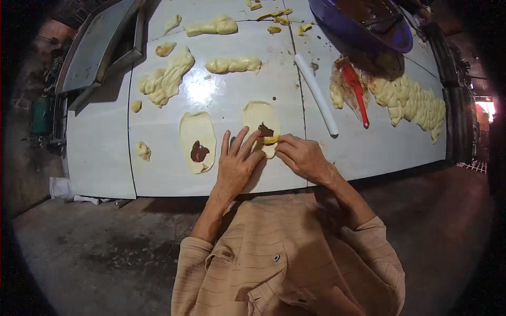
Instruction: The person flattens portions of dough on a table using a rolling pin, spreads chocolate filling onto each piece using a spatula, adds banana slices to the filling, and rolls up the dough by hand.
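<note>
Left of one white rod: two flat dough ovals, one left hand, loosely splayed. One right hand pinches one yellow strip.

This looks like a bakery workroom. A broad white table bears oval cream dough sheets, a white cylindrical rod and grey rectangular metal trays.

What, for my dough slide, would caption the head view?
Left hand and right hand handling a pale oval dough sheet with dark-brown paste and a yellow strip.
</note>
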Demonstrator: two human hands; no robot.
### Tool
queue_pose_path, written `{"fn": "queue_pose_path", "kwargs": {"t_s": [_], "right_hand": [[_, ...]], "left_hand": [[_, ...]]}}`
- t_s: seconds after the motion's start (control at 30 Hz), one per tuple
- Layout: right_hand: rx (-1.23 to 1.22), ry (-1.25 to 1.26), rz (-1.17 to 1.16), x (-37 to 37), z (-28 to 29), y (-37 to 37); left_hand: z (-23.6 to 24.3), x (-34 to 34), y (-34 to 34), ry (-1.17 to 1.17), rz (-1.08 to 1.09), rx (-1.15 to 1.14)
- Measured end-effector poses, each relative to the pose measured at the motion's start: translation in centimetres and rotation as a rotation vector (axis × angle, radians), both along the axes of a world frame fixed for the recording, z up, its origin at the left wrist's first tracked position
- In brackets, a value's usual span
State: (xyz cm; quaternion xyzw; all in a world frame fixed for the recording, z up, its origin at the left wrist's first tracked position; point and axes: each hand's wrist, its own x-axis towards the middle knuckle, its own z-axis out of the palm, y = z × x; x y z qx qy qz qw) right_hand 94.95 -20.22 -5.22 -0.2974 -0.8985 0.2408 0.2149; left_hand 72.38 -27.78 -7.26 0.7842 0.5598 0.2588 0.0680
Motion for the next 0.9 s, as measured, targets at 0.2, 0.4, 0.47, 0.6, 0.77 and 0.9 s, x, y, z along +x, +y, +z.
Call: {"fn": "queue_pose_path", "kwargs": {"t_s": [0.2,0.4,0.47,0.6,0.77,0.9], "right_hand": [[-0.495,0.08,-0.277,0.2,2.1,1.6],[-0.163,0.016,-0.183,-1.3,-0.1,3.0],[-0.154,0.076,-0.153,-1.0,0.0,3.1],[-0.077,-0.055,-0.02,-0.9,1.7,3.0],[-0.109,-0.081,0.052,-0.8,1.5,3.9],[-0.075,-0.07,0.061,-1.2,2.3,4.1]], "left_hand": [[0.8,0.4,1.3,-0.212,0.281,-0.027],[0.1,0.7,1.6,-0.091,0.306,-0.083],[0.1,0.6,1.4,-0.053,0.263,-0.105],[0.2,0.8,1.6,-0.089,0.201,-0.115],[1.0,0.5,2.4,-0.03,0.164,-0.117],[1.6,0.4,2.4,-0.041,0.213,-0.171]]}}
